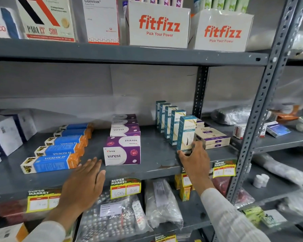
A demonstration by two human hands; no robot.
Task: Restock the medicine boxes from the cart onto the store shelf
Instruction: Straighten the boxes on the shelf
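Observation:
A tall teal and cream medicine box stands upright at the front of a row of matching boxes on the grey middle shelf. My right hand grips the bottom of that front box, thumb on its left and fingers on its right. My left hand hovers flat over the shelf's front edge, fingers spread and holding nothing, between the blue and orange Vivalyn boxes and the purple and white Virest boxes. No cart is in view.
Flat beige and purple boxes lie stacked right of the teal row. A perforated steel upright bounds the shelf at right. Yellow price tags hang on the shelf edge. Bagged blister packs fill the lower shelf. Fitfizz cartons stand above.

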